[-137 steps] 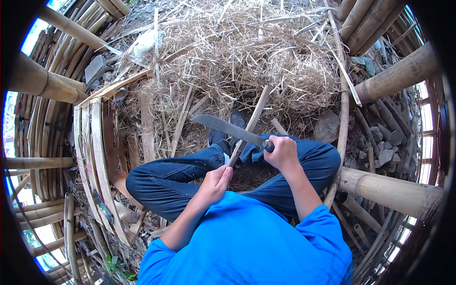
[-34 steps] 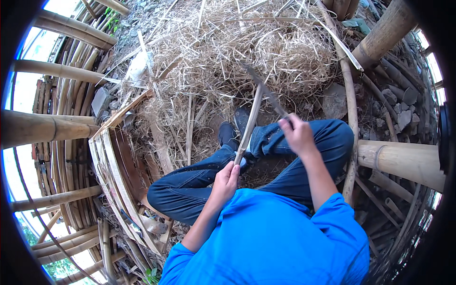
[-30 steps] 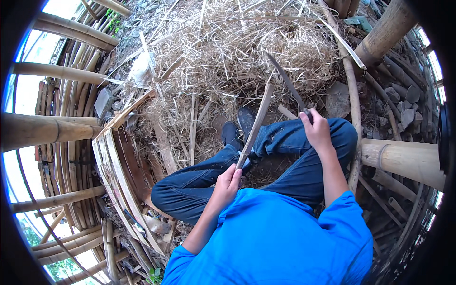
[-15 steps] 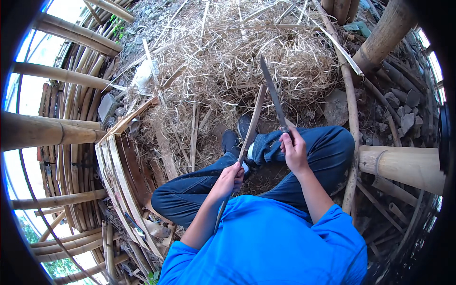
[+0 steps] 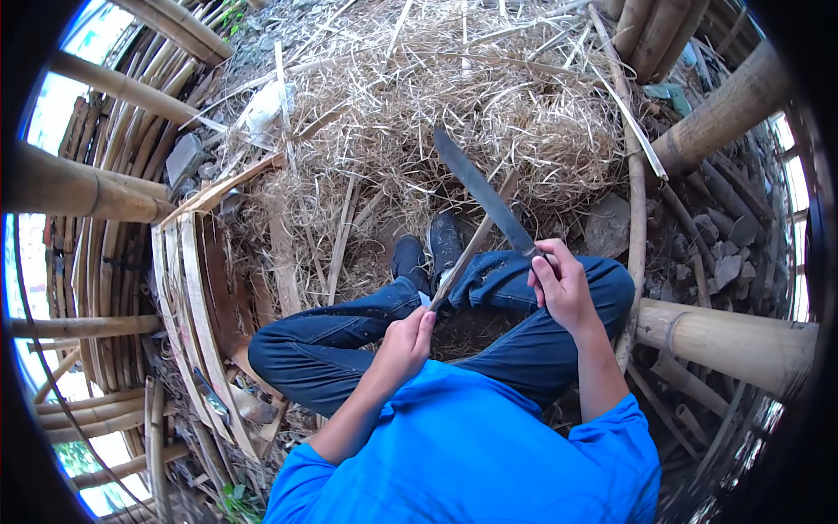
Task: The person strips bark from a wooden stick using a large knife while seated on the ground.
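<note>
My left hand (image 5: 409, 338) is closed round the near part of a split bamboo strip (image 5: 467, 258), which slants up and away to the right between my legs. In my right hand (image 5: 563, 284) is the handle of a machete (image 5: 485, 194) with a long dark blade. The blade points up and to the left and crosses over the strip's far part in this view; whether they touch I cannot tell. My legs in dark jeans are folded beneath both hands. The strip's near end is hidden by my left hand and shirt.
A heap of pale shavings (image 5: 524, 131) lies ahead of my shoes (image 5: 445, 244). Split bamboo pieces (image 5: 194, 306) stand at my left. A thick bamboo pole (image 5: 724, 341) and a thin pole (image 5: 638, 218) are close on the right, with rubble (image 5: 729, 253) beyond.
The machete has swung leftward, its broad side now showing and its blade lying across the strip. My left hand and the strip have tilted further right, and the whole view has shifted slightly.
</note>
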Available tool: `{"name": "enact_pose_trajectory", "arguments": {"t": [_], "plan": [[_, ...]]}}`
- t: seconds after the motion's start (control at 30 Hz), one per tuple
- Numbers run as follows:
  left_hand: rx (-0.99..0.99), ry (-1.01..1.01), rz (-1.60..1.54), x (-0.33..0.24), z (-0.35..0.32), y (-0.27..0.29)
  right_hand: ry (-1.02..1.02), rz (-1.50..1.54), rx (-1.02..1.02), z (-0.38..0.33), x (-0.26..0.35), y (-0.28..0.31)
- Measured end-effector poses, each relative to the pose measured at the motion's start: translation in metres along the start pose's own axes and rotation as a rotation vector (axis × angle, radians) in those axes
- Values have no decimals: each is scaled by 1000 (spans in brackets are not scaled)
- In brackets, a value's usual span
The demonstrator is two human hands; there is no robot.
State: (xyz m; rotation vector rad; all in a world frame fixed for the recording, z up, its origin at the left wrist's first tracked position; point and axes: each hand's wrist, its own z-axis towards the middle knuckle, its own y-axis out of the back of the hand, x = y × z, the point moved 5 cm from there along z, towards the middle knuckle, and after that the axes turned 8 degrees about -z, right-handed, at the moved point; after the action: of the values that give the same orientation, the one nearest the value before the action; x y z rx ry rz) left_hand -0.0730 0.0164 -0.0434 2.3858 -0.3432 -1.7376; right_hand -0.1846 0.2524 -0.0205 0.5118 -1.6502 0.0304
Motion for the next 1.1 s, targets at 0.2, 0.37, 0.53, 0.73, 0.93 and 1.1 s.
{"name": "enact_pose_trajectory", "arguments": {"t": [0.2, 0.37, 0.53, 0.73, 0.93, 1.1], "plan": [[12, -14, 55, -26, 0, 12, 9, -82, -71, -4, 11, 5], [-6, -53, 48, -34, -7, 21, 15, -115, -105, 2, 18, 12], [-8, -37, -13, -33, -13, 24, 36, -124, 22, -11, 20, -11], [59, -4, -71, -42, -15, 25, 34, -119, -127, -5, 21, 0], [49, 15, -63, -49, -22, 30, 72, -203, -220, 0, 26, 13], [16, 22, -3, -49, -20, 34, 138, -331, -60, -11, 24, -2]]}}
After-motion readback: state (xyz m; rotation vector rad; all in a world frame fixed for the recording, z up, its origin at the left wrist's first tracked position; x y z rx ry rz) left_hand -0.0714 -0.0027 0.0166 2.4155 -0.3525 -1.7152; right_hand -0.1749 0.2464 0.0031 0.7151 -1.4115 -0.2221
